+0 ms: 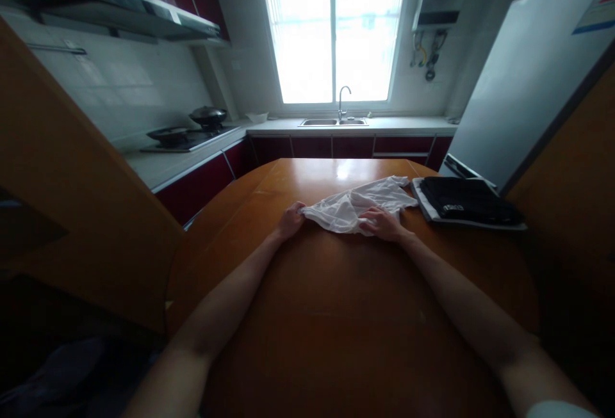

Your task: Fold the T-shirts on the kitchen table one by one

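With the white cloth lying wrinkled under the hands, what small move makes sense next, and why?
Probably a gentle sweep of the right hand to the right along the near edge, while the left hand holds its end. The left hand has hold of the left end of the white cloth, the right touches its near edge, and creases run across it on the table.

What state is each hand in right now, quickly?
Left hand: closed, holding the left end of the white cloth.
Right hand: on the cloth's near side; cannot tell whether it grips.
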`<state>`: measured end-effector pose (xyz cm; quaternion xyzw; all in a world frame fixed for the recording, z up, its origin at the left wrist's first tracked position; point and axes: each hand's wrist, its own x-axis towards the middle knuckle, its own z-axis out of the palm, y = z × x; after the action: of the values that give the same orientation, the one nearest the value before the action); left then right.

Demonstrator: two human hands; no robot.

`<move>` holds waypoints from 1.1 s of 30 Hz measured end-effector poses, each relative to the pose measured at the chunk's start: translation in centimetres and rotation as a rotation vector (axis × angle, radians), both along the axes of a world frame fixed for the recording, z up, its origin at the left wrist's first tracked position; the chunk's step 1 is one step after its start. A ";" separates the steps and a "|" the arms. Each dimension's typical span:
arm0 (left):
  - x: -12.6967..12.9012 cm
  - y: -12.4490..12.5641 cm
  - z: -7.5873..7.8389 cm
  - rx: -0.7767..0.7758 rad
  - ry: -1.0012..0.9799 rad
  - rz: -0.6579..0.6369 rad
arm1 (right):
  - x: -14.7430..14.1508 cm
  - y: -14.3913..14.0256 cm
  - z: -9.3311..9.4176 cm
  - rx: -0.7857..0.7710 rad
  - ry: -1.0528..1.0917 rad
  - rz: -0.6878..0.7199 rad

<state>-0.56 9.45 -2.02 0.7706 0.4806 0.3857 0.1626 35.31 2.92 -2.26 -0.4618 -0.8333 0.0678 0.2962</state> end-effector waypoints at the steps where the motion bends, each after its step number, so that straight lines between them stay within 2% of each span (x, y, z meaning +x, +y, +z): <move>1: -0.1 0.1 0.1 -0.005 -0.014 0.022 | 0.4 0.0 0.1 -0.018 -0.023 0.018; 4: -0.9 0.6 0.8 0.005 -0.113 0.102 | 1.7 -0.3 0.0 -0.050 -0.054 0.076; 6: -1.6 0.7 1.7 -0.029 -0.191 0.077 | 2.5 -0.6 -0.3 -0.051 -0.058 0.085; 8: -2.6 0.5 2.8 -0.088 -0.210 -0.028 | 3.3 -0.9 -0.7 -0.046 -0.036 0.093; 11: -4.3 -0.4 4.5 -0.160 -0.131 -0.223 | 4.5 -1.5 -0.6 -0.034 0.052 0.080; 15: -6.6 -2.1 6.6 -0.262 0.063 -0.379 | 5.8 -2.5 1.4 -0.057 0.227 -0.019; 19: -8.2 -3.6 9.1 -0.312 0.198 -0.384 | 6.3 -3.2 4.2 -0.139 0.342 -0.070; 23: -9.3 -4.8 12.3 -0.364 0.270 -0.420 | 6.5 -3.8 6.7 -0.407 0.328 0.003; 25: -9.8 -5.3 13.7 -0.435 0.247 -0.489 | 6.8 -4.2 8.1 -0.596 0.305 0.061; 27: -10.3 -5.7 14.5 -0.551 0.211 -0.543 | 7.2 -4.8 9.5 -0.765 0.290 0.128; 30: -10.8 -5.9 14.1 -0.742 0.158 -0.572 | 7.9 -5.2 11.1 -0.963 0.270 0.233; 33: -10.8 -5.0 12.7 -0.890 0.177 -0.613 | 8.5 -4.1 11.3 -1.096 0.203 0.248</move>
<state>-11.33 4.49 10.67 0.7617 0.3628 0.0137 0.5366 43.83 -1.21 9.07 -0.4380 -0.6916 0.5685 0.0816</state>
